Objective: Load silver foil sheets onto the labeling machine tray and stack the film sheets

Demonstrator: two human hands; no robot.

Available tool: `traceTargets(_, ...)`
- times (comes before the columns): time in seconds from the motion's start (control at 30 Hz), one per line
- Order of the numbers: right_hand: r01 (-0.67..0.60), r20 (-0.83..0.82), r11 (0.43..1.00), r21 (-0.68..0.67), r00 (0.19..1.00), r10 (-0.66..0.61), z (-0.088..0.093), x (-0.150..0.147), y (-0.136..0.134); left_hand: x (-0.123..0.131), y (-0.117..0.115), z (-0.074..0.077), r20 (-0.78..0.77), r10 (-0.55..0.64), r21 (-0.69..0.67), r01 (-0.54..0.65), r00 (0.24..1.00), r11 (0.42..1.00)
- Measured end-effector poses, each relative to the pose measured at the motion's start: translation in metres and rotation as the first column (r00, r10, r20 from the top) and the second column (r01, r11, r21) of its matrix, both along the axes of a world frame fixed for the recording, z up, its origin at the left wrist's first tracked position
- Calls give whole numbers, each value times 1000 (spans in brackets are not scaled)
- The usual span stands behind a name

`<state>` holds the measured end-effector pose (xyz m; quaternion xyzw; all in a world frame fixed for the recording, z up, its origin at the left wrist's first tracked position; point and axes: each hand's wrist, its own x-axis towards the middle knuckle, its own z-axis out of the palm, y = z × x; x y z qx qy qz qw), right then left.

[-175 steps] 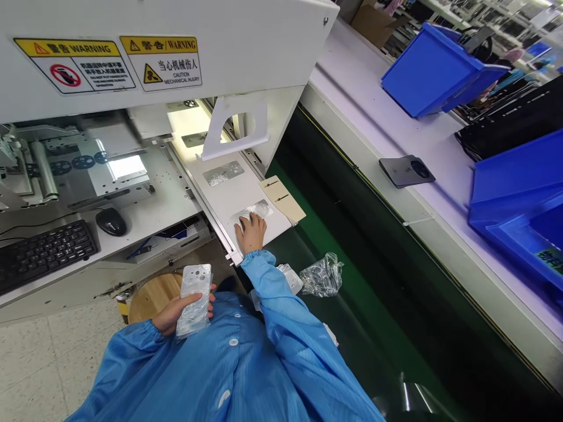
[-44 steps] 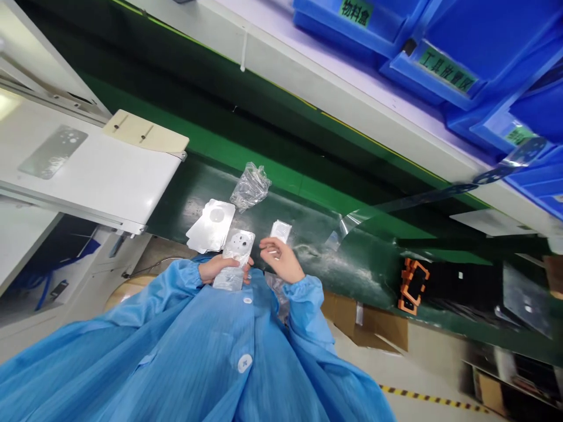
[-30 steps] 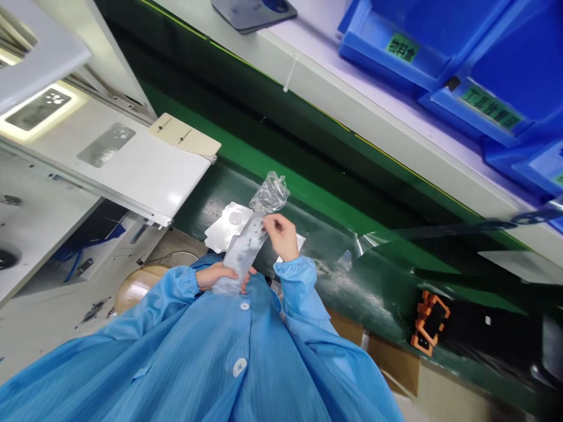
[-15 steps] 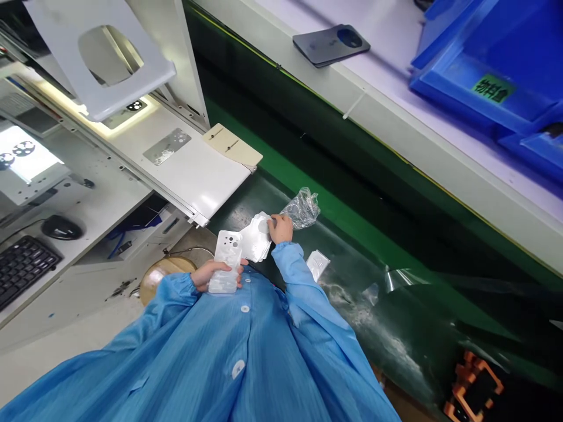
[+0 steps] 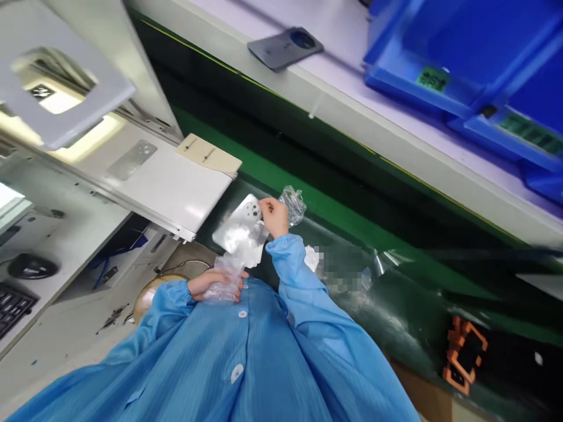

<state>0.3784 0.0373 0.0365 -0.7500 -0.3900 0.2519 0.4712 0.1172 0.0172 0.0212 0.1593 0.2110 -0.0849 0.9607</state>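
Note:
My left hand (image 5: 210, 282), in a blue sleeve close to my chest, is closed around a stack of clear-wrapped phone back covers (image 5: 220, 282). My right hand (image 5: 273, 215) pinches the top end of one white back cover (image 5: 240, 225) with camera holes, lifted and tilted above the stack. Just right of that hand a crumpled clear plastic bag (image 5: 294, 204) lies on the dark green conveyor belt (image 5: 396, 305).
A white machine tray (image 5: 171, 187) with a grey plate and a beige tab juts out at left, under a white hood. A dark phone cover (image 5: 285, 47) lies on the pale ledge. Blue bins (image 5: 461, 53) stand at upper right. An orange clip (image 5: 464, 351) sits at lower right.
My right hand has left the flat sheets on the belt and now lifts one white cover up off the stack in my left hand. The view has swung slightly.

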Motion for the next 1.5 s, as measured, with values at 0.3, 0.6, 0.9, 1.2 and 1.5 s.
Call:
traceTargets(0.3, -86, 389, 944, -318, 896, 213, -6, -70, 191, -97, -8, -10, -9, 478, -3, -478, 878, 878)
traceTargets(0.6, -82, 640, 940, -331, 712, 287, -27, -85, 209, -103, 0, -21, -17, 534, -40, -534, 845, 844)
traceTargets(0.9, -216, 624, 952, -215, 720, 305, -19, -113, 181, -102, 8, -16, -65, 496, 10, -496, 866, 868)
traceTargets(1.2, -410, 610, 886, -215, 652, 450, -39, -162, 135, -104, 8, -15, -95, 489, 43, -487, 867, 872)
traceTargets(1.5, -406, 617, 905, -130, 681, 394, -41, -168, 142, -109, 7, -12, -104, 484, 55, -481, 869, 875)
